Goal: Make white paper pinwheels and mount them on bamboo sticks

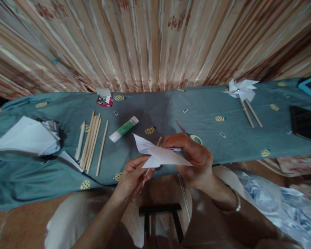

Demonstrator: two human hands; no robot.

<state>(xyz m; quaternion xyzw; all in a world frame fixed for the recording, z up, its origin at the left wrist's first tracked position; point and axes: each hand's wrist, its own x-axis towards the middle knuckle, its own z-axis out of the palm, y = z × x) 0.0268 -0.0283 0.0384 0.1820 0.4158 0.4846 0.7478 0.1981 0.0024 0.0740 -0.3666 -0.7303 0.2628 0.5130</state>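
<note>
A white paper pinwheel is held over the front edge of the cloth-covered table. My left hand is closed on it from the lower left, with a thin wooden stick running behind the paper and out below the fingers. From the right, my right hand grips the back of the pinwheel; its fingertips are partly hidden by the paper. Scissors with pale green handles lie just beyond my right hand. A green and white glue stick rests beyond the pinwheel, to the left.
Several wooden sticks lie left of centre beside a white candle-like rod. A stack of white paper sits far left. An open small box of metal pins stands behind. Finished pinwheels and a dark phone lie right.
</note>
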